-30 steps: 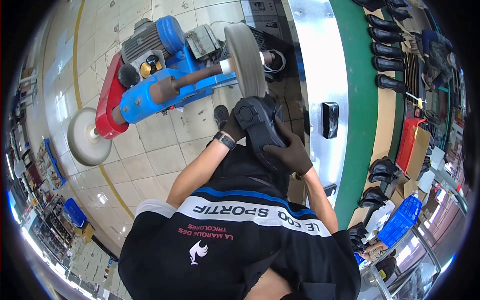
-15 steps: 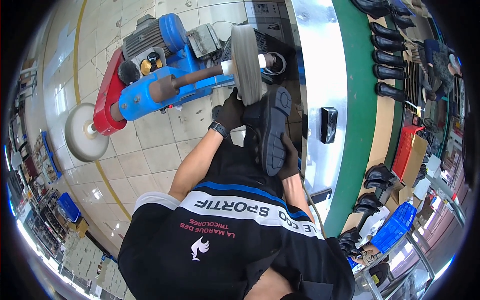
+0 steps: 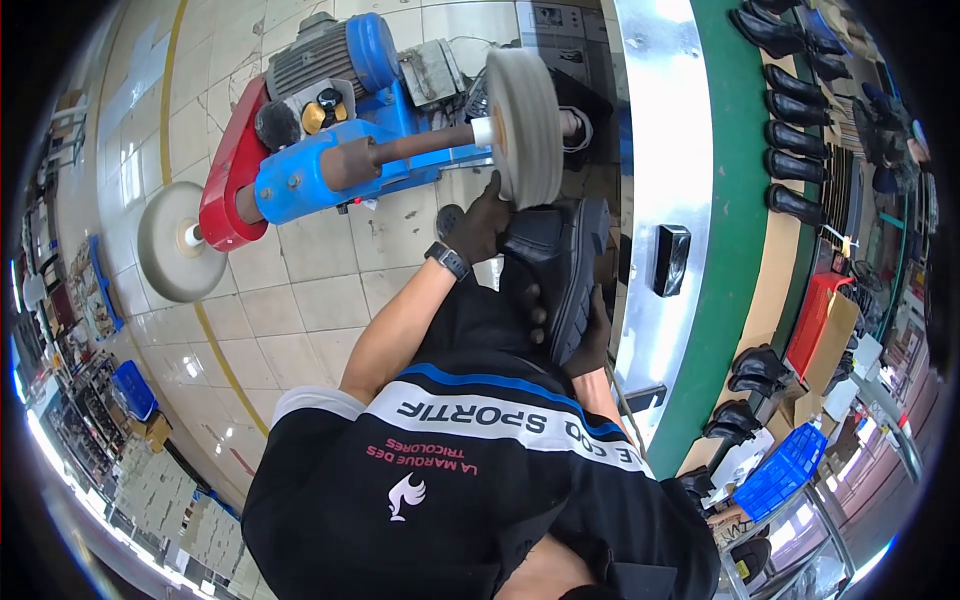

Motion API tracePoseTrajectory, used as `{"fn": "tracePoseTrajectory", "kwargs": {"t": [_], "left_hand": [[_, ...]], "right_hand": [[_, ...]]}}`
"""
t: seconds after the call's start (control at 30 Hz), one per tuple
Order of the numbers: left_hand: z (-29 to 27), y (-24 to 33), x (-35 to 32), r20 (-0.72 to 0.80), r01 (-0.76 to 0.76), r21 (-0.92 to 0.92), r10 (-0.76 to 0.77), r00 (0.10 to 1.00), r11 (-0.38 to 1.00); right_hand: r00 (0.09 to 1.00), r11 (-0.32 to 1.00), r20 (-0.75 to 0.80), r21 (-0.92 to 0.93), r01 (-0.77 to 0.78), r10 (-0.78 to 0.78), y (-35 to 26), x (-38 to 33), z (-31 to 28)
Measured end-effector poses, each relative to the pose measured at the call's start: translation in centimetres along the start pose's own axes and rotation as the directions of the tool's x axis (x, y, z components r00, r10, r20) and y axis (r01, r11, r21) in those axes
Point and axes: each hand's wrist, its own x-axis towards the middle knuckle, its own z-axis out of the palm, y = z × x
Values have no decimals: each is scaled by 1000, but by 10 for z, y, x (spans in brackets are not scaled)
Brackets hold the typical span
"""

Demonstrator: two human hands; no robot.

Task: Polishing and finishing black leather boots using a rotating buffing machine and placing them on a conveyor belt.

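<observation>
Both my hands, in dark gloves, hold a black leather shoe (image 3: 538, 238) with a thick black sole (image 3: 581, 285) in front of a spinning pale buffing wheel (image 3: 530, 130). One end of the shoe meets the wheel's lower rim, or very nearly so. My left hand (image 3: 480, 228) is closed at the shoe's left side, close to the wheel; its fingertips are partly hidden. Lower down, my right hand (image 3: 595, 342) wraps the other end, the palm by the sole and fingers showing on the far side. The sole faces right.
A blue polishing machine (image 3: 300, 180) with a red belt guard (image 3: 232, 165) stands ahead, a second pale wheel (image 3: 180, 243) at its left end. To my right runs a metal ledge (image 3: 655, 130) beside a green bench (image 3: 735, 180) with several black shoes (image 3: 795, 140).
The shoe has turned in my hands: more of its upper shows and less of the sole's underside. The machine sits farther right in the picture as the view shifts.
</observation>
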Motion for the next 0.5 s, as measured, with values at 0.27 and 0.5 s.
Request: {"fn": "tracePoseTrajectory", "kwargs": {"t": [0.27, 0.5], "left_hand": [[10, 1, -47, -218, -75, -237, 22, 976, 969], [-26, 2, -48, -138, -213, 579, 353, 925, 787]], "right_hand": [[988, 987, 24, -63, -150, 152, 1, 12, -3], [976, 969, 112, 145, -203, 187, 1, 33, -6]]}}
